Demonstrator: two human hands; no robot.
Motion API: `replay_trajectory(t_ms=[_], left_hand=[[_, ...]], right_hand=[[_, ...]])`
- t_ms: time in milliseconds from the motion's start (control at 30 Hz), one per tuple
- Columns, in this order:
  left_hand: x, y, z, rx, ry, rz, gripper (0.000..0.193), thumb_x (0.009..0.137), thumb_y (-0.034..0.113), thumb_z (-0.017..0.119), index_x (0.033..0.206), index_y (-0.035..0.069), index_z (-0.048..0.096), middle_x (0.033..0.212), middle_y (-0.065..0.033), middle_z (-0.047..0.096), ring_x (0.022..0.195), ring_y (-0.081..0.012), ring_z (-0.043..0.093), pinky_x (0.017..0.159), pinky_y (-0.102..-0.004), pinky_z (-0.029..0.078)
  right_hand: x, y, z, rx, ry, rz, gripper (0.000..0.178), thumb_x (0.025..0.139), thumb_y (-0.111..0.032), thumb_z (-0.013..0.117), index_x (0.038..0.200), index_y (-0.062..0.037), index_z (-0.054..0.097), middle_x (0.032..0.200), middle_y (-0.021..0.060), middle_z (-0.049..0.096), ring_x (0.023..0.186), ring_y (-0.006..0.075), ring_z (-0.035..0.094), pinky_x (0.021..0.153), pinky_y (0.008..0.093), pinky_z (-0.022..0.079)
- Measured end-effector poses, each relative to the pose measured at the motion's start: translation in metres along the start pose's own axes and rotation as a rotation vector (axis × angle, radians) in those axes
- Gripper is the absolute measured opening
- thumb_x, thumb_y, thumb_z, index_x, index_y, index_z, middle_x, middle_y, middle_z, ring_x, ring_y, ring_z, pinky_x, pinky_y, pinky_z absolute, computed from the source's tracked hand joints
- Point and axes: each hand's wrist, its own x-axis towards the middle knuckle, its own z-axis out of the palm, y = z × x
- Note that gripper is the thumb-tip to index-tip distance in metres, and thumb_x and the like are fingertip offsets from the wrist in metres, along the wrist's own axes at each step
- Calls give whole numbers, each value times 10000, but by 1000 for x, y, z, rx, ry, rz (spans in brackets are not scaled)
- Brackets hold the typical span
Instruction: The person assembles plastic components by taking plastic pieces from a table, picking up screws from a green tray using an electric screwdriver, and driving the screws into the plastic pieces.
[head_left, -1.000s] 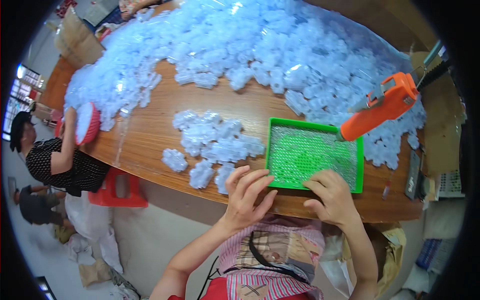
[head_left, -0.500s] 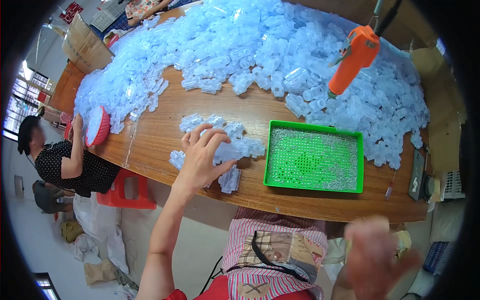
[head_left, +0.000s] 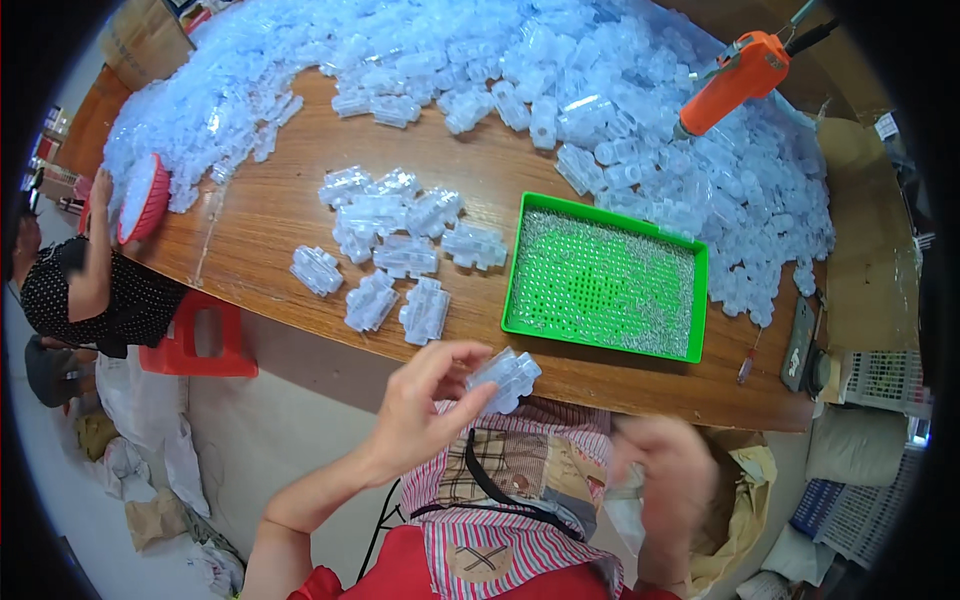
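My left hand [head_left: 425,405] is in front of the table's near edge, thumb and fingers closed on a clear plastic housing [head_left: 508,382]. To the right, my right hand [head_left: 665,465] is smeared by motion beside my striped apron; its fingers cannot be made out. Several similar clear housings [head_left: 405,257] lie loosely grouped on the wooden table, beyond my left hand. Right of that group sits a green tray [head_left: 600,347], its perforated floor strewn with small metal screws [head_left: 655,300]. An orange electric screwdriver [head_left: 738,85] hangs above the right side.
A large heap of clear plastic parts [head_left: 450,50] spreads along the table's far side. At the left, another person [head_left: 90,290] works near a red basket [head_left: 147,205] and a red stool [head_left: 205,340]. A small screwdriver [head_left: 746,368] and a phone [head_left: 800,345] lie at right.
My left hand has drawn back from the group of housings toward me, now holding one. My right hand has moved left, closer to my apron. The whole view has shifted.
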Motion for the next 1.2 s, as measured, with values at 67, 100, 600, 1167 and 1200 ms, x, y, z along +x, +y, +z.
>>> replay_trajectory(t_ms=[67,100,600,1167,1200], left_hand=[[-17,-8,18,-61,-31,-117,344,869,98,659,1188,9,566,986,-80,547,863,-124,570,733,-231,515],[-26,-14,24,-129,-93,-225,364,892,103,631,1232,10,541,1025,-77,511,862,-130,556,760,-225,502],[-29,-48,57,-751,-311,-464,316,979,230,532,1183,8,435,1028,-53,618,877,-66,569,742,-232,468],[-33,-46,74,-714,-277,-509,309,1006,332,407,1104,40,429,808,-60,560,642,-100,525,545,-243,415],[-33,-42,75,-682,-247,-484,307,1006,330,405,1104,40,429,785,-51,551,631,-102,520,546,-245,411]], right_hand=[[17,35,13,-315,-257,216,461,958,-192,481,1347,10,337,1023,119,590,706,111,583,621,248,490],[18,49,23,-234,-282,258,440,965,-184,485,1334,7,340,998,111,590,701,106,581,605,244,489],[85,9,-30,-546,583,-759,365,938,-144,534,1267,-3,461,1199,115,487,988,150,496,852,278,436],[156,-23,-16,83,-71,-575,566,844,-524,521,1002,19,544,828,117,556,711,191,557,694,380,502],[154,-20,-7,102,-181,-582,541,851,-545,504,995,-24,524,815,91,497,709,187,512,680,398,480]])
